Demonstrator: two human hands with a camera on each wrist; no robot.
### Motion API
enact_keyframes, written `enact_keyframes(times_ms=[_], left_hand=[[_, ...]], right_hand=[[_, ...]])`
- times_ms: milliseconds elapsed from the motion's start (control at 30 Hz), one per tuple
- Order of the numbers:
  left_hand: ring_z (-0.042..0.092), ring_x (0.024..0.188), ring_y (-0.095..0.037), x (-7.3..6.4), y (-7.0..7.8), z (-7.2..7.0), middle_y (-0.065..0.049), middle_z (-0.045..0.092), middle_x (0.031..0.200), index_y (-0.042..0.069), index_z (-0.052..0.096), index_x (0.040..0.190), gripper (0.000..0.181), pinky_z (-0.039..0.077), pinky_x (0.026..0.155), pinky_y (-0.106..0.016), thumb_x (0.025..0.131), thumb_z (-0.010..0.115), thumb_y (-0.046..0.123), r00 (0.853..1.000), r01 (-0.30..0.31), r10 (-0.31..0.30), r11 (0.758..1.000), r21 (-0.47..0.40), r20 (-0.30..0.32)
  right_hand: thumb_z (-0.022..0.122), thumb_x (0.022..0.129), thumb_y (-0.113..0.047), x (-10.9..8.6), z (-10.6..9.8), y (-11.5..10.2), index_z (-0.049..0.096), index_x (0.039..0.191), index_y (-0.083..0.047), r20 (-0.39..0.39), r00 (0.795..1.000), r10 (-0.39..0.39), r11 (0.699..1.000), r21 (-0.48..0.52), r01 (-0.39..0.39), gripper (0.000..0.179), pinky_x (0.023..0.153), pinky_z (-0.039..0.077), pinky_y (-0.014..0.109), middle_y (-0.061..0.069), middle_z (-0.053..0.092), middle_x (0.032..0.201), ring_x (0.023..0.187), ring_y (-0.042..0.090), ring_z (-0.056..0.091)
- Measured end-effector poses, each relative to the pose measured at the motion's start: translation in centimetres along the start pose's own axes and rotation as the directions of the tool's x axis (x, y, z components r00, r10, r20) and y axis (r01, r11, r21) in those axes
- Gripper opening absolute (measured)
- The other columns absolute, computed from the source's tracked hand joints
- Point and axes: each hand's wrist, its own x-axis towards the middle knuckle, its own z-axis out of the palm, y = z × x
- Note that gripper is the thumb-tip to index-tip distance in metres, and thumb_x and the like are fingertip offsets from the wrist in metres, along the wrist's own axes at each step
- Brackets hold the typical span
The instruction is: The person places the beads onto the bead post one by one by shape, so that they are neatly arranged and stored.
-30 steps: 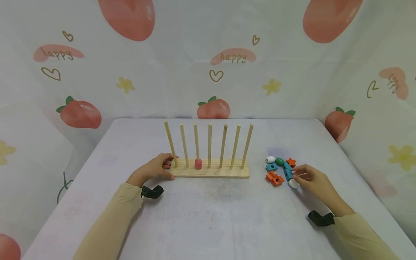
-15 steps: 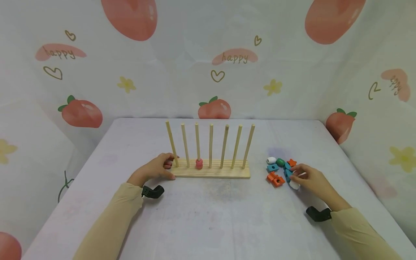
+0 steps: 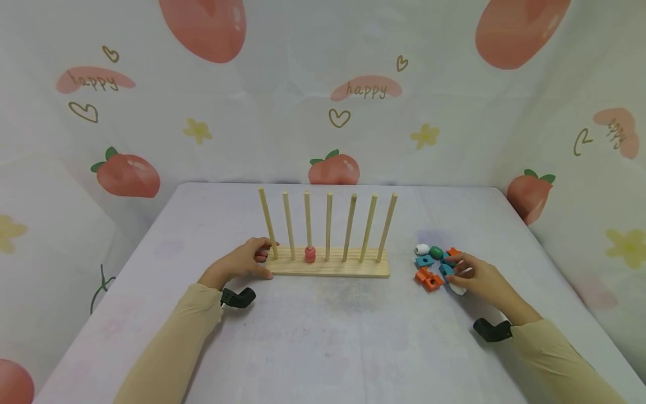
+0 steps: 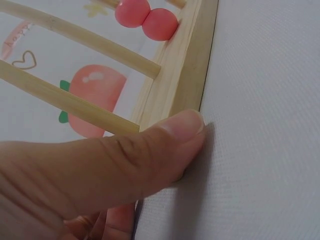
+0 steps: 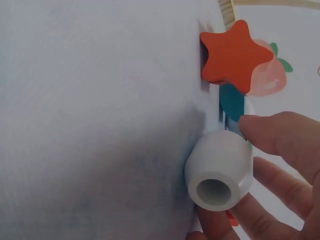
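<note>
A wooden peg board (image 3: pixel 328 269) with several upright pegs stands mid-table, two round red beads (image 3: pixel 310 255) stacked on its third peg from the left. My left hand (image 3: pixel 239 264) grips the board's left end, thumb along the front edge and fingers behind. My right hand (image 3: pixel 479 283) is over the right side of a bead pile, thumb and fingers apart around a blue bead (image 3: pixel 446 270). In the right wrist view, a white barrel bead (image 5: pixel 220 155) lies close before the fingers and an orange star bead (image 5: pixel 235 57) beyond the thumb. Whether the fingertips touch the blue bead is hidden.
Left in the pile are a white bead (image 3: pixel 421 249), a green bead (image 3: pixel 436 253), a blue block bead (image 3: pixel 424 261) and orange beads (image 3: pixel 429 279). A white cloth covers the table (image 3: pixel 323 336). A fruit-patterned curtain (image 3: pixel 282 112) hangs behind.
My right hand has shifted slightly left, its fingers coming from beside the white bead to over the blue bead. The left hand stays on the board, and the red beads have not moved.
</note>
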Motion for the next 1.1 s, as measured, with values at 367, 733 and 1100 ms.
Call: enact_keyframes(times_ms=[367, 733, 1100], left_hand=[[0.044, 0.115, -0.032, -0.11, 0.18, -0.01, -0.024, 0.039, 0.133, -0.005, 0.042, 0.137, 0.078, 0.039, 0.103, -0.045, 0.070, 0.084, 0.002, 1.000, 0.011, -0.011, 1.000, -0.007, -0.003], [0.042, 0.115, -0.032, -0.15, 0.17, -0.07, -0.024, 0.036, 0.134, -0.004, 0.043, 0.138, 0.079, 0.039, 0.102, -0.045, 0.071, 0.084, 0.003, 1.000, -0.001, 0.001, 1.000, -0.019, 0.002], [0.042, 0.116, -0.033, -0.14, 0.13, -0.07, -0.025, 0.036, 0.135, -0.004, 0.043, 0.138, 0.079, 0.038, 0.103, -0.046, 0.071, 0.083, 0.003, 1.000, -0.008, 0.008, 1.000, -0.025, 0.007]], right_hand=[[0.073, 0.085, -0.027, 0.11, 0.13, -0.12, 0.059, 0.126, -0.003, 0.027, 1.000, -0.007, 0.999, -0.038, 0.008, 0.049, 0.064, 0.050, 0.031, 0.015, 0.063, 0.101, 0.092, 0.029, 0.063], [0.073, 0.084, -0.024, 0.19, 0.34, -0.46, 0.061, 0.121, 0.000, 0.002, 1.000, -0.016, 0.998, -0.061, 0.016, 0.045, 0.062, 0.047, 0.029, 0.010, 0.063, 0.094, 0.088, 0.027, 0.063], [0.073, 0.085, -0.023, 0.28, 0.71, -0.61, 0.061, 0.116, 0.004, -0.014, 1.000, -0.015, 0.999, -0.043, 0.014, 0.043, 0.056, 0.042, 0.025, 0.002, 0.056, 0.084, 0.083, 0.021, 0.059]])
